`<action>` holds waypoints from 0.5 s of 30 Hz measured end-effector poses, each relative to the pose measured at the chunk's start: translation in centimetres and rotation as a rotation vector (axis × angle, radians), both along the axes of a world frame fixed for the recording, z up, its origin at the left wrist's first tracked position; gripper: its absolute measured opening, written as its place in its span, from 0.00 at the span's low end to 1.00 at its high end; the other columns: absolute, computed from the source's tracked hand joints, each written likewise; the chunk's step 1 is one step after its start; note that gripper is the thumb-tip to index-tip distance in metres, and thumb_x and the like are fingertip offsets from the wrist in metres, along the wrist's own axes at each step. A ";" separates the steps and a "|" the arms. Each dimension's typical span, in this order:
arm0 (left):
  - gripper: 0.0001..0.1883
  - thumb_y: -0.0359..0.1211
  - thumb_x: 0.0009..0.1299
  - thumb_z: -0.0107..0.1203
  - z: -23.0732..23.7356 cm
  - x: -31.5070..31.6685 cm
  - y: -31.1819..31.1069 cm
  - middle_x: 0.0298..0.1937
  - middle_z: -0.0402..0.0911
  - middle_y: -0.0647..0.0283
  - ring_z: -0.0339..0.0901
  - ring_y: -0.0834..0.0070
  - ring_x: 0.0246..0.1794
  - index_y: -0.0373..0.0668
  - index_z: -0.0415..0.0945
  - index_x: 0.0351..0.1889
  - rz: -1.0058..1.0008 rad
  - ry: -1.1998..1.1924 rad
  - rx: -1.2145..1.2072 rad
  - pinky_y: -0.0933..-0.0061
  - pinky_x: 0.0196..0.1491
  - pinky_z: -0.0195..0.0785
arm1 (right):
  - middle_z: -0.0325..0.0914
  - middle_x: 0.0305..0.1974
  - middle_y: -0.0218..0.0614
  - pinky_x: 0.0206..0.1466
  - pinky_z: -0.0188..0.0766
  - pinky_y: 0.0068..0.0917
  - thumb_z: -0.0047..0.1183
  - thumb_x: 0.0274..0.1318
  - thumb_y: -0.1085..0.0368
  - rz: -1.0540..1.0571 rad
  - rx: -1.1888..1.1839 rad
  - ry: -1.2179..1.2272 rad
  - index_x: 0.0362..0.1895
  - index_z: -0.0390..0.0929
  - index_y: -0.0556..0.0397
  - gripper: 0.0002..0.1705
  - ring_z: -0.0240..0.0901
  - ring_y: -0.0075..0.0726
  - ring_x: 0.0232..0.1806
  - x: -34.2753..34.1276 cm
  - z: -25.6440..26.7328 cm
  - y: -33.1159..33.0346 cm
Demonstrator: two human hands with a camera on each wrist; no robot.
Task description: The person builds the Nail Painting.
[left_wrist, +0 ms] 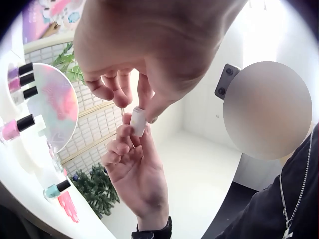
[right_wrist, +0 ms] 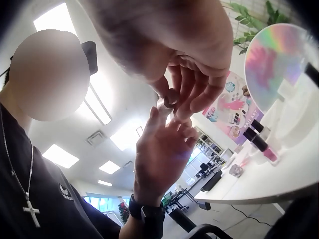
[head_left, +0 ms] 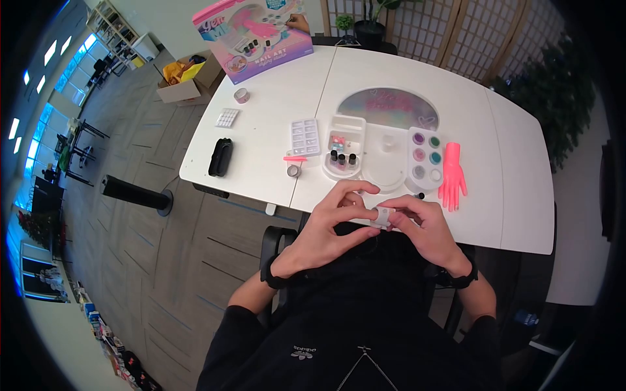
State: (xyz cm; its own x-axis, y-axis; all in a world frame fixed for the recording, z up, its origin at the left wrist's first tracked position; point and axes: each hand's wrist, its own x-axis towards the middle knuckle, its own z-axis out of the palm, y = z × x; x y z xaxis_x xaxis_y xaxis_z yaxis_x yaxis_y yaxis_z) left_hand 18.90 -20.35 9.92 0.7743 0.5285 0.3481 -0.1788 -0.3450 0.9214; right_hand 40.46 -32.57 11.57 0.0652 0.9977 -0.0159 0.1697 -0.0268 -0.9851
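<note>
Head view: left hand (head_left: 336, 223) and right hand (head_left: 425, 227), 2 in all, pinch 1 white cylinder (head_left: 383, 217) between them; 1 pink model hand (head_left: 452, 176) lies beside 6 round wells (head_left: 418, 155).

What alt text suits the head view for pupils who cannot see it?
A person's left grip and right grip hold a small white cylindrical object at the near edge of a white table. A pink hand-shaped model lies right; a pink-and-purple cardboard box stands far left.

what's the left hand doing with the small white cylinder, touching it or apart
Touching: the left wrist view shows the left hand pinching the upper end of the small white cylinder.
</note>
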 end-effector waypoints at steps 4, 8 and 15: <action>0.15 0.19 0.65 0.75 0.1 0.0 0.2 0.71 0.77 0.58 0.78 0.75 0.49 0.38 0.91 0.50 -0.001 -0.018 0.036 0.68 0.59 0.77 | 0.91 0.47 0.41 0.55 0.81 0.28 0.60 0.79 0.64 0.003 -0.045 0.066 0.63 0.85 0.60 0.17 0.87 0.27 0.44 0.2 0.4 0.4; 0.13 0.20 0.66 0.75 -0.8 0.1 0.4 0.69 0.78 0.58 0.78 0.75 0.46 0.38 0.90 0.48 0.047 -0.026 0.091 0.68 0.57 0.77 | 0.91 0.48 0.43 0.55 0.81 0.28 0.59 0.79 0.64 0.024 -0.071 0.092 0.65 0.83 0.60 0.18 0.87 0.29 0.45 -0.1 0.1 0.6; 0.08 0.22 0.67 0.75 -1.4 0.8 1.0 0.67 0.80 0.59 0.79 0.77 0.44 0.38 0.87 0.41 0.125 -0.035 0.098 0.70 0.53 0.76 | 0.88 0.52 0.41 0.54 0.83 0.35 0.66 0.72 0.66 -0.026 0.221 -0.332 0.59 0.82 0.57 0.16 0.87 0.39 0.49 0.0 1.6 1.1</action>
State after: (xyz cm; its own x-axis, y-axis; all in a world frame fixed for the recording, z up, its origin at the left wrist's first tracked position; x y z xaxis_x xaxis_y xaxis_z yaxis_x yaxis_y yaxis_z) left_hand 19.69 -19.30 8.50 0.6909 0.5824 0.4282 -0.1601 -0.4544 0.8763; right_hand 40.49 -31.43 13.20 0.0556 0.9728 0.2249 0.4824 0.1710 -0.8591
